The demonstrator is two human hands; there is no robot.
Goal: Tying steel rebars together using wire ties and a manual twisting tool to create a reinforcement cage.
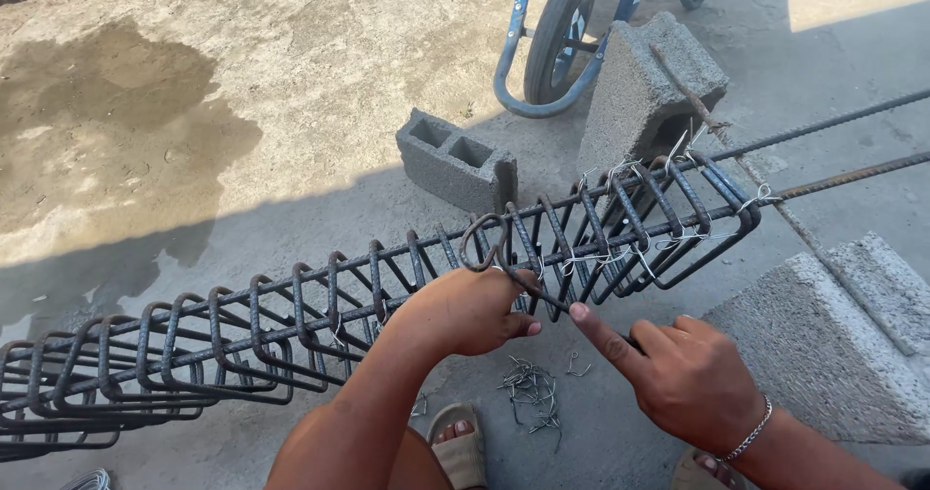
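A long rebar cage (291, 325) of dark steel bars and square stirrups lies across the view, tied in places with pale wire (601, 256). My left hand (465, 308) grips the cage near its middle, fingers closed around a bar. My right hand (683, 374) is closed on a thin dark hooked tool (489, 238) that reaches up to a stirrup, with the forefinger stretched along it. A small heap of cut wire pieces (531, 391) lies on the concrete below my hands.
A grey hollow block (455, 161) lies behind the cage, another block (644, 88) props its right end, and a third (843, 340) sits at right. A blue wheelbarrow wheel and frame (557, 40) stand at the back. A wet patch (107, 122) darkens the floor. My sandalled foot (457, 446) is below.
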